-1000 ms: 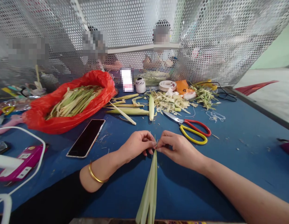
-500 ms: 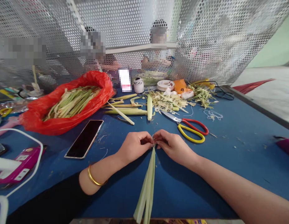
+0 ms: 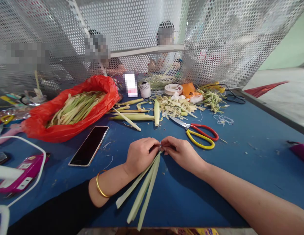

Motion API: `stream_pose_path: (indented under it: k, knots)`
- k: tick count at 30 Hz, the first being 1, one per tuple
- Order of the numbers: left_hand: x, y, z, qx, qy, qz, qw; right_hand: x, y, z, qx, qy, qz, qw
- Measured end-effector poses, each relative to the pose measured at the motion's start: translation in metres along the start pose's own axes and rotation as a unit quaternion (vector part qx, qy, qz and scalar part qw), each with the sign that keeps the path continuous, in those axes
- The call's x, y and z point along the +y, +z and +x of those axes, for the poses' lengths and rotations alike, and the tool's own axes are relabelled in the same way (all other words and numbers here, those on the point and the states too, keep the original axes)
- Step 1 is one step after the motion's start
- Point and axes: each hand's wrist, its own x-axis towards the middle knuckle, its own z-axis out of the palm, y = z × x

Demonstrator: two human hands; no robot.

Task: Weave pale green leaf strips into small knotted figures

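Observation:
Several long pale-green leaf strips, joined at their top ends, fan out toward the table's front edge. My left hand, with a gold bangle at its wrist, is closed in a pinch at that top end. Fingertips of my right hand meet it there, also pinched. Between the fingertips shows a thin whitish thread, mostly hidden by the fingers. Scissors with one red and one yellow handle lie spread beyond my right hand.
A red plastic bag of leaf strips stands left, behind a phone. Husk pieces, shredded scraps, a thread spool and a tape roll lie at the back. A magenta power strip is at left.
The lower ends of the leaf strips have swung left and spread apart. My left forearm has shifted slightly right, and my fingertips have drawn closer together over the thread.

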Motion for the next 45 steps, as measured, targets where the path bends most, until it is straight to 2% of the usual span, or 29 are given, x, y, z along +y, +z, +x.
stream_pose_path:
  k: [7, 10, 14, 17, 22, 27, 31, 34, 37, 41, 43, 45]
  knots:
    - [0.001, 0.002, -0.001, 0.052, 0.023, -0.03, 0.998, 0.004, 0.0, 0.003, 0.03, -0.013, -0.015, 0.999]
    - [0.002, 0.002, 0.0, 0.055, 0.011, -0.047, 0.997, 0.004, -0.002, 0.003, 0.036, 0.001, 0.002, 0.999]
    - [0.004, 0.0, 0.002, 0.039, -0.044, -0.072, 0.996, 0.004, -0.005, 0.004, 0.018, 0.044, 0.059, 0.997]
    - [0.003, -0.002, 0.003, 0.017, -0.073, -0.104, 0.992, 0.003, -0.008, 0.004, 0.0, 0.051, 0.053, 0.997]
    - [-0.004, -0.005, 0.005, -0.004, -0.135, -0.15, 0.979, -0.005, -0.016, 0.001, -0.036, -0.011, -0.053, 0.998]
    - [-0.008, -0.006, 0.009, -0.008, -0.205, -0.091, 0.974, -0.013, -0.023, -0.004, -0.069, -0.05, -0.113, 0.99]
    - [-0.007, -0.004, 0.01, -0.018, -0.201, -0.063, 0.977, -0.014, -0.019, -0.005, -0.084, -0.075, -0.019, 0.993]
    - [-0.004, -0.005, 0.012, -0.017, -0.205, -0.086, 0.975, -0.01, -0.012, -0.005, -0.121, -0.061, 0.043, 0.99]
    - [-0.001, -0.006, 0.013, -0.012, -0.219, -0.216, 0.951, -0.005, -0.007, -0.004, -0.134, -0.028, 0.059, 0.989]
    - [0.002, -0.007, 0.013, -0.072, -0.236, -0.418, 0.874, -0.001, -0.006, -0.003, -0.122, -0.023, 0.067, 0.99]
    - [0.001, -0.007, 0.013, -0.106, -0.227, -0.471, 0.846, -0.001, -0.007, -0.003, -0.126, -0.027, 0.072, 0.989]
    - [-0.001, -0.007, 0.014, -0.127, -0.218, -0.493, 0.833, -0.001, -0.009, -0.003, -0.131, -0.03, 0.074, 0.988]
